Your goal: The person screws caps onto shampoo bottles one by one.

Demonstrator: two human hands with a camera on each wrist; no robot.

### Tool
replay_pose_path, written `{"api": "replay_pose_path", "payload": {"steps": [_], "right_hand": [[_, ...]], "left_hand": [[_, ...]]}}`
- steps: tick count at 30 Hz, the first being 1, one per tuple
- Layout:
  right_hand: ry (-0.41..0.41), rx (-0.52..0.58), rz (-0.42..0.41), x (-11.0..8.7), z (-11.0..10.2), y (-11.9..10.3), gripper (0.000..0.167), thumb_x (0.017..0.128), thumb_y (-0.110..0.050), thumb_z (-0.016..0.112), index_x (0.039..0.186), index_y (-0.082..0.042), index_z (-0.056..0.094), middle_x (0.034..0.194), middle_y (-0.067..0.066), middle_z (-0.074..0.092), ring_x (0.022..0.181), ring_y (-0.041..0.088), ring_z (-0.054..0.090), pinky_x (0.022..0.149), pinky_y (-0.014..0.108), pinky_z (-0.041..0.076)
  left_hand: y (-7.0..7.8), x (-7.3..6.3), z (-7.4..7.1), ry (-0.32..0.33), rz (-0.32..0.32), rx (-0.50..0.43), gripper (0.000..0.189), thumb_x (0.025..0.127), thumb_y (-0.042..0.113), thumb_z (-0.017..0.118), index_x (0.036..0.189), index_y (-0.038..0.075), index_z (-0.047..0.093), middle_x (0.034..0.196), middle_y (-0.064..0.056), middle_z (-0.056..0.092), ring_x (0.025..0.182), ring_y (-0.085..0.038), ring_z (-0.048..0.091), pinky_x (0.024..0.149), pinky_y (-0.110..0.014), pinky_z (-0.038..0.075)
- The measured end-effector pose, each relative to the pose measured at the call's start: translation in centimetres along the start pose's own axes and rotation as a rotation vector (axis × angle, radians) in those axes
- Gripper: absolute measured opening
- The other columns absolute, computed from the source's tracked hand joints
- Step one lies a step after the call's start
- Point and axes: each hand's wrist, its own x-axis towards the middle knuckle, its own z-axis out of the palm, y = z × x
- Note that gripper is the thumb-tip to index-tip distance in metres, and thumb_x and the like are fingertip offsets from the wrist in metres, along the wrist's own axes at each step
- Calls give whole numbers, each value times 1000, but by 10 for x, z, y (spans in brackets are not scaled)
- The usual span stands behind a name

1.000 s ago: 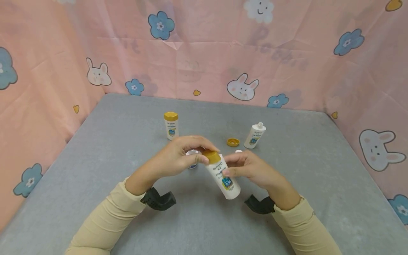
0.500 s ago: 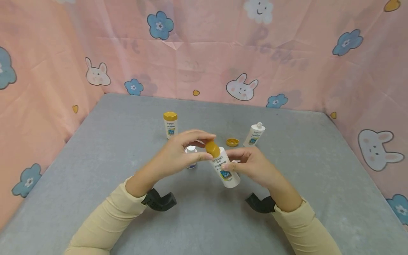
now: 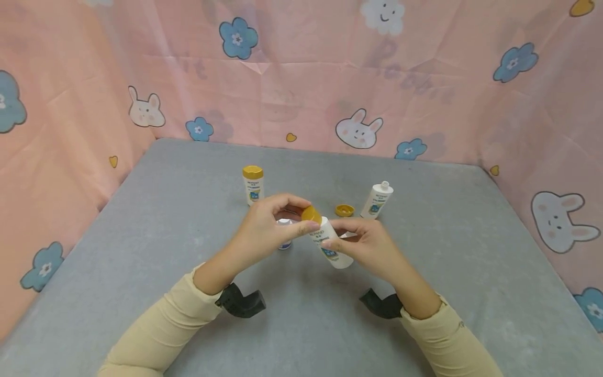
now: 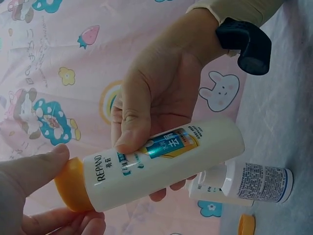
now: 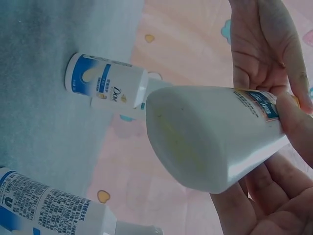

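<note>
A white shampoo bottle [image 3: 338, 257] with a gold cap [image 3: 311, 214] is held tilted above the table, its capped end up and to the left. My left hand [image 3: 268, 228] pinches that cap between thumb and fingers. Around the bottle's body my right hand [image 3: 369, 243] has its grip, thumb on the labelled front. The left wrist view has the gold cap [image 4: 73, 185] right at the bottle's shoulder. Toward the right wrist camera faces the base of the shampoo bottle [image 5: 186, 137].
Behind my left hand stands a small white-and-blue bottle [image 3: 285, 241]; another is mostly hidden behind my right hand. Farther back are a gold-capped bottle [image 3: 253, 189], a loose gold cap [image 3: 345, 210] and an uncapped bottle [image 3: 377, 201]. A pink printed curtain [image 3: 282, 78] surrounds the grey table [image 3: 301, 335].
The held bottle has risen slightly and its base has swung away from me. My left fingers have shifted on the gold cap, which has turned in view.
</note>
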Motion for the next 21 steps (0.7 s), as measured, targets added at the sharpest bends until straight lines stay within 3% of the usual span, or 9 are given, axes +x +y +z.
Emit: {"api": "replay_pose_path", "payload": {"steps": [11, 18, 21], "right_hand": [[-39, 16, -25, 0, -5, 1, 27, 88, -7, 74, 114, 3, 72, 105, 18, 72, 89, 14, 68, 76, 27, 61], [9, -1, 6, 1, -1, 2, 30, 84, -10, 79, 113, -1, 73, 107, 15, 73, 92, 19, 70, 78, 28, 62], [10, 2, -2, 2, 0, 4, 31, 83, -9, 79, 113, -2, 74, 107, 14, 73, 94, 25, 71, 78, 28, 62]], "left_hand": [[1, 0, -2, -53, 41, -44, 36, 86, 14, 78, 119, 4, 68, 115, -7, 70, 103, -17, 68, 88, -31, 59], [2, 0, 1, -40, 13, 55, 43, 87, 21, 78, 126, 7, 66, 120, -4, 68, 104, -16, 67, 91, -26, 57], [1, 0, 1, -36, 42, 78, 41, 87, 20, 78, 124, 6, 67, 115, -6, 69, 101, -18, 67, 90, -29, 58]]}}
